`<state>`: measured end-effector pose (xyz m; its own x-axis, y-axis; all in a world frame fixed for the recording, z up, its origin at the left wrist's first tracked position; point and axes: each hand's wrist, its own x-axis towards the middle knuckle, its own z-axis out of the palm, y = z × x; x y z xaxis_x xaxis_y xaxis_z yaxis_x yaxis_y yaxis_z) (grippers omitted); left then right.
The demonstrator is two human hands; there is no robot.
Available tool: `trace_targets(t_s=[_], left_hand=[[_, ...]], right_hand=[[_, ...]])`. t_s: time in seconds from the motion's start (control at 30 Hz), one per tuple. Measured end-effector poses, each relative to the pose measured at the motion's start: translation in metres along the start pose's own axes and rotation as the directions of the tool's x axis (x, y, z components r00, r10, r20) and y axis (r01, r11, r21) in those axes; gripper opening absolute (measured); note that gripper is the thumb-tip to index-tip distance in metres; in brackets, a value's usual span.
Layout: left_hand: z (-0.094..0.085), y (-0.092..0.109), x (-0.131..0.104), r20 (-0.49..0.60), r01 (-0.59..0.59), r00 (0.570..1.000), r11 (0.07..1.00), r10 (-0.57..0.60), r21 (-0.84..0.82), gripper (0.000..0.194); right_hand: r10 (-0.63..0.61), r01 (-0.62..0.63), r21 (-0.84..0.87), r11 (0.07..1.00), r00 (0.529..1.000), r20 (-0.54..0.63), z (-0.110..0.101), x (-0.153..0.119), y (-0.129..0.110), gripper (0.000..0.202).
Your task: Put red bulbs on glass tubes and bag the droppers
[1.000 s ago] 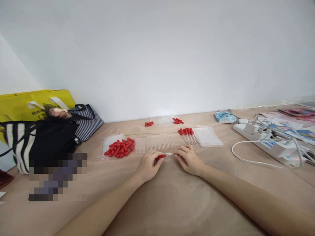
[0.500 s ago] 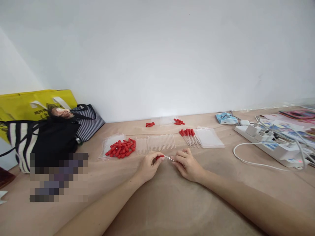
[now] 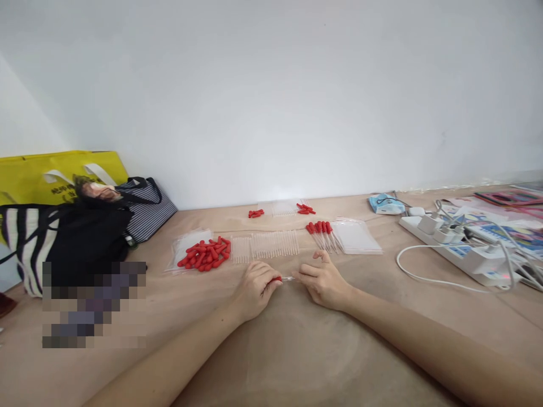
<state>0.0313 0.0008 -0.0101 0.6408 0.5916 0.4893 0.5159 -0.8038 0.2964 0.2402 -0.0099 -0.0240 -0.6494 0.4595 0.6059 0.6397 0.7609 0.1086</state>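
My left hand (image 3: 258, 287) is closed around a red rubber dropper bulb (image 3: 277, 278), most of it covered by my fingers. My right hand (image 3: 323, 281) pinches a thin clear dropper tube (image 3: 288, 278), whose other end meets the bulb. Beyond my left hand lies a heap of loose red bulbs (image 3: 206, 254) on clear plastic bags (image 3: 175, 257). Rows of clear tubes (image 3: 275, 244) lie side by side just past my hands. Several droppers with red bulbs fitted (image 3: 321, 229) are fanned out beyond my right hand, against a stack of clear bags (image 3: 358, 236).
Near the wall are more tubes (image 3: 284, 209) and two small groups of red bulbs (image 3: 306, 209). A white power strip (image 3: 458, 254) with cables and a blue face mask (image 3: 386, 204) sit at right. Bags, including a black one (image 3: 89, 240) and a yellow one (image 3: 25, 169), stand at left.
The tube and bulb have turned more level between my hands, and less of the bulb shows past my left fingers. The whole view has shifted slightly.
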Motion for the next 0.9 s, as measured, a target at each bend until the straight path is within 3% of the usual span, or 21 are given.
trace_targets(t_s=[0.47, 0.9], left_hand=[[0.002, 0.001, 0.002, 0.005, -0.061, 0.998, 0.998, 0.061, 0.011, 0.018], [0.003, 0.001, 0.003, 0.005, -0.083, 0.997, 0.996, 0.083, 0.015, 0.022]], right_hand=[[0.05, -0.045, 0.092, 0.995, 0.997, -0.052, 0.007, 0.004, -0.003, 0.022], [0.064, -0.067, 0.141, 0.988, 0.998, 0.024, 0.011, 0.01, -0.005, 0.028]])
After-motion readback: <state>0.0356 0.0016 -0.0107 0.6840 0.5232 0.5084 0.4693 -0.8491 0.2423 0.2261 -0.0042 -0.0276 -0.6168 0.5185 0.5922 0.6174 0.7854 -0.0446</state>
